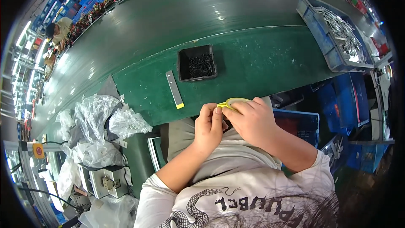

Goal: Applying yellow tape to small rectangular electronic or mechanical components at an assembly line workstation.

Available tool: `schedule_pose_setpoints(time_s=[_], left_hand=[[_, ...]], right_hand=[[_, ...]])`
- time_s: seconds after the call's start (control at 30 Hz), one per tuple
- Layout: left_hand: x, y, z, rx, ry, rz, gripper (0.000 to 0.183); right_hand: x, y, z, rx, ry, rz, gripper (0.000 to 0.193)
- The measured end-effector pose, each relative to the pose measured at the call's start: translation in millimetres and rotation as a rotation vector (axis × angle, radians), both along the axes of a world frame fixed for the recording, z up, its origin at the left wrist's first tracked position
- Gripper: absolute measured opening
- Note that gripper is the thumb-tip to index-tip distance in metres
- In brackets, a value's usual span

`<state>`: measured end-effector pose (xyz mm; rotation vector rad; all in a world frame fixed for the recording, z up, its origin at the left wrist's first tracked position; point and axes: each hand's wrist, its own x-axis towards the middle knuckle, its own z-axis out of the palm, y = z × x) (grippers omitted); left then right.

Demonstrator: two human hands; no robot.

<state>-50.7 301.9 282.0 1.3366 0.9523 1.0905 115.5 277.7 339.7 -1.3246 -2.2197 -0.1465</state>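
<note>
Yellow tape (230,100) is up in both hands, by the near edge of the green surface (265,59). The left hand (208,127) pinches its end; the right hand's (254,121) fingers curl round the roll and hide some of it. It looks light, bendy and likely sticky, so the rim and end seem best to hold. Ahead lie a grey strip (174,87) and a black box (194,52) of little black bits (201,64). Crinkly bags (95,116) crowd the left.

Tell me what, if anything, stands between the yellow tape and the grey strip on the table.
Only the left hand, at the left end of the tape, stands partly between it and the strip. The black bin sits farther back, off that line.
</note>
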Motion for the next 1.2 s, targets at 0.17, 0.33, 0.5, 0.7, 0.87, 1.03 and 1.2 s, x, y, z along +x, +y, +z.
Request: schedule_pose_setpoints(time_s=[0.17, 0.33, 0.5, 0.7, 0.87, 1.03, 1.2], left_hand=[[-2.7, 3.5, 4.1, -0.043, 0.063, -0.004, 0.020], [-4.6, 14.1, 5.3, 0.017, 0.231, -0.004, 0.017], [-1.7, 33.0, 7.6, 0.092, 0.272, 0.037, 0.018], [3.1, 55.6, 0.6, 0.151, 0.294, 0.120, 0.021], [6.5, 71.1, 16.5, 0.181, 0.341, 0.123, 0.020], [16.9, 99.9, 45.4, 0.224, 0.476, 0.130, 0.024], [20.4, 131.5, 69.1, 0.257, 0.712, 0.154, 0.027]], right_hand=[[-0.3, 0.0, 1.0, -0.022, -0.048, -0.008, 0.025], [4.2, 4.1, 3.6, -0.158, -0.145, -0.030, 0.030], [10.3, 23.2, 8.8, -0.168, -0.213, 0.001, 0.035], [20.8, 45.1, 14.9, -0.121, -0.269, 0.012, 0.035], [31.7, 63.9, 27.8, -0.096, -0.322, 0.055, 0.033], [47.7, 100.7, 43.0, -0.045, -0.413, 0.085, 0.031], [51.5, 141.3, 60.2, -0.124, -0.489, 0.142, 0.030]])
